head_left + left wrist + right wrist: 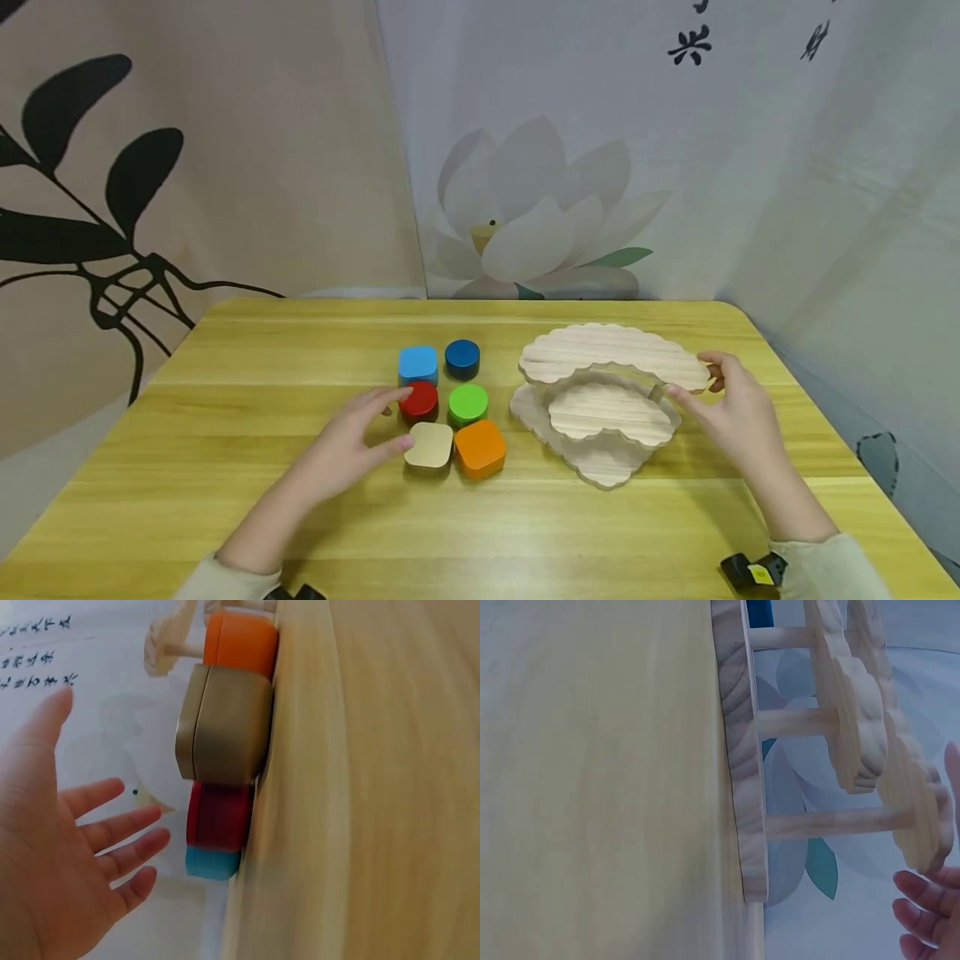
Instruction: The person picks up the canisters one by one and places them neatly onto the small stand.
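Wooden stand (pixel 611 412), scallop-edged and tiered, is upright on the table (pixel 525 533), right of centre. Right hand (pixel 738 412): thumb and fingers pinch the upper tier's right end. Left hand (pixel 345 442): fingers spread wide by the red tin (pixel 417 398) and gold tin (pixel 429 444); from my spot, contact unclear. Grouped alongside: orange tin (pixel 480 447), green tin (pixel 468 402), dark blue tin (pixel 462 358), light blue tin (pixel 417 363).

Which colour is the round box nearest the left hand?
The box is red, clearest in the head view.
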The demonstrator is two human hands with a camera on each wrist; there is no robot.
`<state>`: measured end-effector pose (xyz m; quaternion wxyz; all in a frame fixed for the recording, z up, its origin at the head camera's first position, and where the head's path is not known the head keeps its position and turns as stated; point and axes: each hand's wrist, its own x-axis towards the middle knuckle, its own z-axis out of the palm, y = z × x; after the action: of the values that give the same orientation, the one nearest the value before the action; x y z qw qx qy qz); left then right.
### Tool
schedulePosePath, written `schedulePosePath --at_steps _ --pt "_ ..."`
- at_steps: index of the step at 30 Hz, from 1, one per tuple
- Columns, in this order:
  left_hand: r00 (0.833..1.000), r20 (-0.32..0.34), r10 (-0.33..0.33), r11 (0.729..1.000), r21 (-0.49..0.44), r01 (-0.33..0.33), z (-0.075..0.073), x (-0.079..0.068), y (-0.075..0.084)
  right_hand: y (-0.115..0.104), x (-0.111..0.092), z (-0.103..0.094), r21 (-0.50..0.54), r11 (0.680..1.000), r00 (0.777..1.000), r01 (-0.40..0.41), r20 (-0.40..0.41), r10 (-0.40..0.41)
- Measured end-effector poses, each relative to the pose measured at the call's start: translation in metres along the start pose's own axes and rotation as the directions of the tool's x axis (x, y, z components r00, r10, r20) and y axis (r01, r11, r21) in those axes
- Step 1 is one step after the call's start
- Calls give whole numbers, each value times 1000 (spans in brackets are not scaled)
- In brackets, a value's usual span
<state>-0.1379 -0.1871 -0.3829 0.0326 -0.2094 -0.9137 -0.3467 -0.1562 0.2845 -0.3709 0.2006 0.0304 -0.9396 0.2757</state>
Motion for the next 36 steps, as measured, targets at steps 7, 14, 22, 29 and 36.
schedulePosePath --at_steps 7,14,22,29,36 --pt "997 74 -10 999 -43 13 10 -2 -4 -2 -1 5 19 1000 999 -9 -33 9" --pt "995 98 -10 998 -66 16 15 -1 -7 -2 -1 8 24 1000 997 7 -72 -6" --pt "995 94 15 995 -96 -6 18 -1 -9 0 -1 11 37 999 997 1 -78 2" --pt "991 132 26 993 -117 -10 23 -1 -13 1 -1 12 41 999 997 -5 -80 8" --pt "990 144 12 992 -126 7 26 -2 -16 -1 -1 12 47 999 997 -14 -79 17"
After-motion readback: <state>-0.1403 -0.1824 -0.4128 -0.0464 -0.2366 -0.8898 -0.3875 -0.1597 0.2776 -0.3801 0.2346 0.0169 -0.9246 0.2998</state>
